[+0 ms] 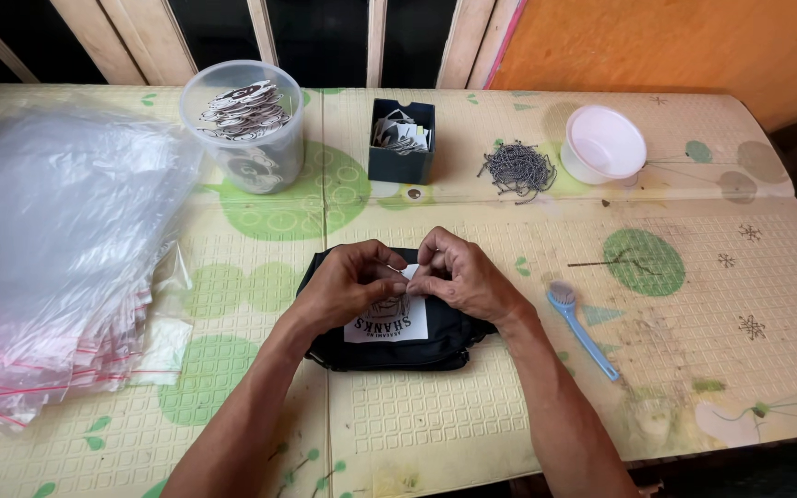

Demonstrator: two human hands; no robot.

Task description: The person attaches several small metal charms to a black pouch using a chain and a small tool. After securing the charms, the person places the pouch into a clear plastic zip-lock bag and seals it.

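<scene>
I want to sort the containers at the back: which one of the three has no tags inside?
The white bowl at the right looks empty. The clear round tub and the dark square box both hold tags.

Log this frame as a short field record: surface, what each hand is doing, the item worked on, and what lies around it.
surface: patterned mat, cream with green shapes
left hand: pinching a small white tag over the pouch
right hand: pinching the same tag from the other side
item: black fabric pouch with a white label, lying flat under both hands
behind: clear tub of tags, dark box of tags, pile of ball chains, white bowl
left side: stack of clear plastic bags
right side: blue brush
</scene>
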